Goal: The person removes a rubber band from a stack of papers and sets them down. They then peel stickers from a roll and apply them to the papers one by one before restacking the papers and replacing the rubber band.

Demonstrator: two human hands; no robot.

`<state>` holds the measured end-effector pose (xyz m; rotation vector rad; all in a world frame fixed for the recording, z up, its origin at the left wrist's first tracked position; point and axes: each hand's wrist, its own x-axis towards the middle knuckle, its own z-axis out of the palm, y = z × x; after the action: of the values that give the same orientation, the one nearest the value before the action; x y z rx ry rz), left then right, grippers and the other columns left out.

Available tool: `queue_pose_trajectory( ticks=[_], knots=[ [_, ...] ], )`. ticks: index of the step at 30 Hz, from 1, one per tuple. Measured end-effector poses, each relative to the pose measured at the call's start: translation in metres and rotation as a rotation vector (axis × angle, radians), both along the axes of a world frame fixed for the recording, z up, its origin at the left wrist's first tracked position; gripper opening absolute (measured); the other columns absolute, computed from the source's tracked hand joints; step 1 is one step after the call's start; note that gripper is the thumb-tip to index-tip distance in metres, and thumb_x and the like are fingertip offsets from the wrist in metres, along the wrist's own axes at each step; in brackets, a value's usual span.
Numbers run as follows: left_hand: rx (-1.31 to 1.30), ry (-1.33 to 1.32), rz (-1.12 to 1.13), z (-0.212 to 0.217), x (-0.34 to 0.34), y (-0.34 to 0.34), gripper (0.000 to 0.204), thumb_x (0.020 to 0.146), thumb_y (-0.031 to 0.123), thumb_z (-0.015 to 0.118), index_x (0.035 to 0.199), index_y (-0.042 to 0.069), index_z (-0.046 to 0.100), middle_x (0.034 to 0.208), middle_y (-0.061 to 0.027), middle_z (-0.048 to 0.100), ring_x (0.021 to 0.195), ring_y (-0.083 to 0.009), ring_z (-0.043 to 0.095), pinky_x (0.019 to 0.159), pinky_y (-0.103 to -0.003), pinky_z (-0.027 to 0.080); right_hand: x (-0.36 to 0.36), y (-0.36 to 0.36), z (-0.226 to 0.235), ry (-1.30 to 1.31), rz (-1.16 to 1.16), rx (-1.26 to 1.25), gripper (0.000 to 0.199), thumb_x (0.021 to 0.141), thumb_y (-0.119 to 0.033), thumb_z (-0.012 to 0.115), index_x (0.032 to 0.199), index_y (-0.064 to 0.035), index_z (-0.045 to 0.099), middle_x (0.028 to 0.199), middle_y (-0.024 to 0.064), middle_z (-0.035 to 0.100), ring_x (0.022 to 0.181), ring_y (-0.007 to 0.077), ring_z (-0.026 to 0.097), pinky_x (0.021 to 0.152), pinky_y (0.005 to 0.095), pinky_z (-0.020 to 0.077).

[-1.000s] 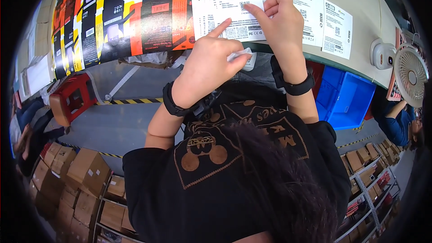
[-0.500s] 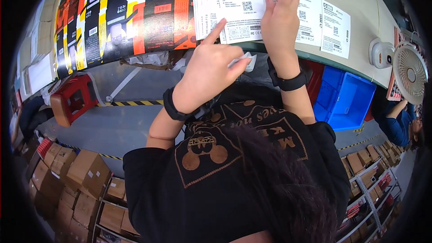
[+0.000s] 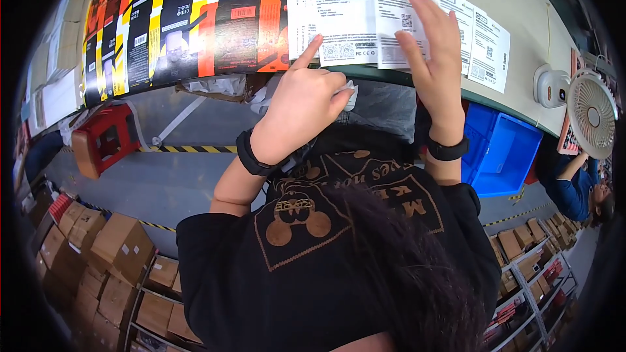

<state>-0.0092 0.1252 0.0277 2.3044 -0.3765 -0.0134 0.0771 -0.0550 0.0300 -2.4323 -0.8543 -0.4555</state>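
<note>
My left hand [image 3: 303,94] rests at the near edge of a stack of white printed sheets [image 3: 345,19], index finger stretched onto the paper. Its other fingers are curled around a small white crumpled piece [image 3: 347,94], mostly hidden by the hand. My right hand [image 3: 440,58] is over another white printed sheet [image 3: 390,26], its fingers stretched and thumb apart. That sheet overlaps the stack's right side, with its far edge raised. Further right, more printed sheets [image 3: 489,52] lie overlapping in a row.
Black, yellow and orange printed packaging sheets [image 3: 215,26] cover the left of the table [image 3: 521,32]. A white fan [image 3: 592,111] stands at the right end. Below are a blue crate [image 3: 505,150] and a red stool [image 3: 111,137]. Cardboard boxes [image 3: 120,248] fill shelves behind; another person [image 3: 577,182] is at right.
My right hand has moved right and nearer me, and a sheet now lies shifted right of the stack. My left hand has barely moved, its index finger still on the paper.
</note>
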Motion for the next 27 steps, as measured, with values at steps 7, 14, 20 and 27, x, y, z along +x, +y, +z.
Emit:
queue_pose_trajectory(
  ticks=[7, 14, 20, 27],
  knots=[
    [-0.006, -0.011, 0.006, -0.001, 0.000, -0.002, 0.014, 0.070, 0.008, 0.065, 0.062, 0.000, 0.057, 0.052, -0.0126, 0.055, 0.050, -0.0270, 0.053, 0.103, -0.041, 0.028, -0.002, 0.025, 0.009, 0.789, -0.141, 0.640, 0.034, 0.076, -0.008, 0.063, 0.109, -0.0007, 0.053, 0.102, 0.0099, 0.056, 0.094, 0.0180, 0.054, 0.081, 0.0285, 0.0416],
    [-0.001, -0.038, -0.011, -0.003, 0.000, -0.001, 0.012, 0.070, 0.008, 0.065, 0.063, 0.000, 0.058, 0.052, -0.0128, 0.055, 0.051, -0.0268, 0.054, 0.103, -0.041, 0.028, -0.002, 0.061, -0.001, 0.002, 0.028, 0.322, 0.037, 0.075, -0.005, 0.063, 0.108, 0.0013, 0.048, 0.097, 0.0126, 0.052, 0.087, 0.0208, 0.053, 0.076, 0.0288, 0.0425],
    [-0.008, -0.023, -0.012, -0.003, -0.001, -0.001, 0.012, 0.069, 0.008, 0.065, 0.062, 0.001, 0.058, 0.051, -0.0125, 0.055, 0.050, -0.0264, 0.054, 0.104, -0.040, 0.028, -0.006, 0.043, 0.000, 0.089, -0.218, -0.248, 0.075, 0.073, -0.006, 0.061, 0.136, -0.0047, 0.020, 0.134, 0.0240, 0.023, 0.123, 0.0447, 0.022, 0.100, 0.0510, 0.0223],
    [-0.003, -0.018, -0.007, -0.003, -0.001, -0.001, 0.012, 0.069, 0.008, 0.065, 0.062, 0.001, 0.058, 0.051, -0.0121, 0.055, 0.049, -0.0261, 0.053, 0.104, -0.040, 0.028, 0.001, 0.040, -0.003, 0.397, -0.137, 0.740, 0.015, 0.076, -0.005, 0.066, 0.087, 0.0027, 0.059, 0.073, 0.0038, 0.060, 0.062, 0.0057, 0.052, 0.056, 0.0158, 0.0403]
  ],
)
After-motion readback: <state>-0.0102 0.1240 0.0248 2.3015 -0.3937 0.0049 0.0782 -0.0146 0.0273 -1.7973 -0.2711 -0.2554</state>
